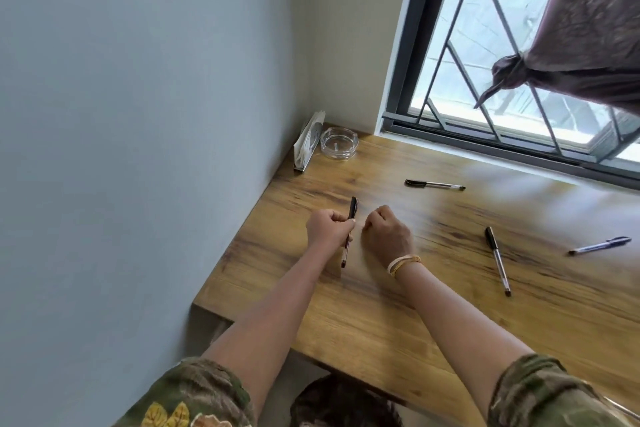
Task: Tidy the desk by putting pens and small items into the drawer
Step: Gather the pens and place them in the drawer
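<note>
My left hand (329, 227) is closed around a black-capped pen (353, 208), held just above the wooden desk (381, 315) with its cap pointing away from me. Right beside it, my right hand (388, 236) rests on the desk with curled fingers and nothing visible in it; bracelets circle that wrist. Three more pens lie on the desk: one (434, 185) further back, one (497, 259) to the right, and a blue-capped one (600, 245) at the far right. No drawer is in view.
A glass ashtray (337, 143) and a leaning paper packet (308, 142) stand in the far left corner against the wall. A barred window (485, 62) with a knotted curtain (581, 45) runs along the back. The desk's left edge meets the grey wall.
</note>
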{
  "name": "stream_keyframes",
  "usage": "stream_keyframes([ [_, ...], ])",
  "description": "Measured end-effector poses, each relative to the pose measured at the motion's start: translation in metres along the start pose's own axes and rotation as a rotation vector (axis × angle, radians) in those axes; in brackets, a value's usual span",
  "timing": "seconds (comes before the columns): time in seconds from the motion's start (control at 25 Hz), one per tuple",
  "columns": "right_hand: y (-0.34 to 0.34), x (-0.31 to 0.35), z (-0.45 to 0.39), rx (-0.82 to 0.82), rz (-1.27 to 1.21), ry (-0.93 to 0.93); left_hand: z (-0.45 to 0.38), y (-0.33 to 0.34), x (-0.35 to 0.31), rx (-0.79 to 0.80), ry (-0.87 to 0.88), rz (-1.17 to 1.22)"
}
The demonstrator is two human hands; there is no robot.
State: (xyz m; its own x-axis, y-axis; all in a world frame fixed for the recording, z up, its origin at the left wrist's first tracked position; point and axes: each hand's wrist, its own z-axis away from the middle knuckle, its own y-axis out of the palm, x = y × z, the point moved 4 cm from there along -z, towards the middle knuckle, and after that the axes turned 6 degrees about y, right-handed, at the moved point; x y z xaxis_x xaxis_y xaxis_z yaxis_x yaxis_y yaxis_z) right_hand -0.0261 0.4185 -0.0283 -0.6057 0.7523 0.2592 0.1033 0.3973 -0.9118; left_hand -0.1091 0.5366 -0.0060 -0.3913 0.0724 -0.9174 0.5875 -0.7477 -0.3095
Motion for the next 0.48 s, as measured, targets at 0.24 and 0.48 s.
stream_keyframes([
  [0.24, -0.015, -0.067, -0.077, 0.108, 0.247, 0.103, -0.017, 0.025, -0.009, -0.001, -0.046, 0.095],
  [0.48, -0.019, -0.112, -0.117, 0.308, 0.314, 0.186, -0.03, 0.042, -0.02, -0.013, 0.0, 0.077],
])
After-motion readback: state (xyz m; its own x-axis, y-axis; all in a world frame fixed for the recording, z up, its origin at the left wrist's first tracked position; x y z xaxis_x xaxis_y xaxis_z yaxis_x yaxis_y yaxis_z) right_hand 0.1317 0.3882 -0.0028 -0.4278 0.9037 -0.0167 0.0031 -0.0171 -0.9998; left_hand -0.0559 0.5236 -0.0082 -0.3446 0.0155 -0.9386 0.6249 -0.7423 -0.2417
